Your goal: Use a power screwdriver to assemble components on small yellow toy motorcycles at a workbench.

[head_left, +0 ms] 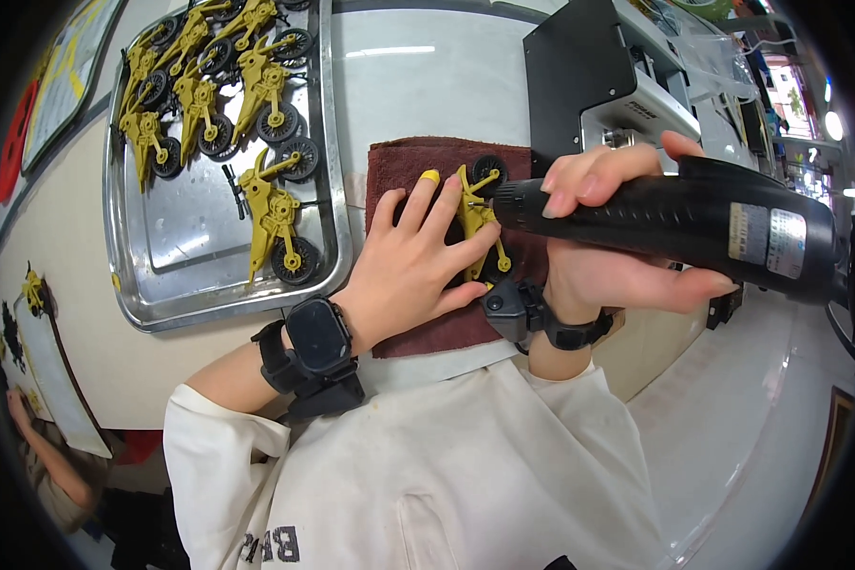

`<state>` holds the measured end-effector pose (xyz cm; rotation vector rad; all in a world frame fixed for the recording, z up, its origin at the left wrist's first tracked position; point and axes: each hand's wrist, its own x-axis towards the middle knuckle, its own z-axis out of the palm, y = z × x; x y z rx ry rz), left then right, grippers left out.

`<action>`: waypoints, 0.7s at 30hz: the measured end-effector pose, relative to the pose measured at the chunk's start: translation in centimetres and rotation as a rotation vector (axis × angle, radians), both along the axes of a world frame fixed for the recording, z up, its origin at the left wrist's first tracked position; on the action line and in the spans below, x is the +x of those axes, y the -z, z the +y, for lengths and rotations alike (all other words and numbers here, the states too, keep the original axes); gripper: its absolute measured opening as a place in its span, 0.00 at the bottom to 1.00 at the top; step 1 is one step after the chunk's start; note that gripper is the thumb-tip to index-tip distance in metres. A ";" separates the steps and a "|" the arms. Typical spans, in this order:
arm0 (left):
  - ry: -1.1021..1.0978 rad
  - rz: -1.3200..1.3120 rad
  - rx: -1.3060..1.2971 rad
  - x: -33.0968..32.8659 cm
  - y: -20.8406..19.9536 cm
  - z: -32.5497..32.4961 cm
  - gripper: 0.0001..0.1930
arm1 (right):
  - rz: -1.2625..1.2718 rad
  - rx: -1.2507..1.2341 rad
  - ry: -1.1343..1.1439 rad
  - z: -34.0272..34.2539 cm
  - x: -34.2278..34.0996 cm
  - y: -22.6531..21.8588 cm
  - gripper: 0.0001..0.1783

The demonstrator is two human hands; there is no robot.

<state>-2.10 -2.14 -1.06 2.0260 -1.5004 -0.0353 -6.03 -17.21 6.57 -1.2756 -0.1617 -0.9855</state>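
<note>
On a dark red cloth [416, 157] lies a yellow toy motorcycle [472, 222] with black wheels. My left hand [413, 242] rests across it from the left, fingers spread, fingertips and thumb holding it against the cloth. One of its fingertips wears a yellow cover. My right hand [598, 275] grips a black electric screwdriver [674, 217], which lies nearly level in the picture and points left. The screwdriver's thin bit reaches the yellow body beside my left fingers; whether it sits on a screw is too small to tell. The screwdriver partly hides the toy.
A metal tray [176, 237] at the left holds several similar yellow toy motorcycles. A black-and-grey machine [579, 81] stands beyond the cloth at the right. At far left, a co-worker's arm [52, 456] is near another work surface with yellow parts [34, 290].
</note>
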 end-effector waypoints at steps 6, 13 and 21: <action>-0.006 0.012 0.033 0.1 0.1 0.0 0.33 | 0.059 -0.033 -0.130 0.0 1.6 2.1 0.54; -0.013 -0.031 0.022 0.2 -0.1 -0.1 0.29 | 0.168 -0.054 -0.129 0.8 1.3 2.3 0.53; -0.014 -0.011 0.015 0.3 -0.1 0.2 0.28 | 0.102 -0.002 -0.074 0.5 0.4 -0.4 0.55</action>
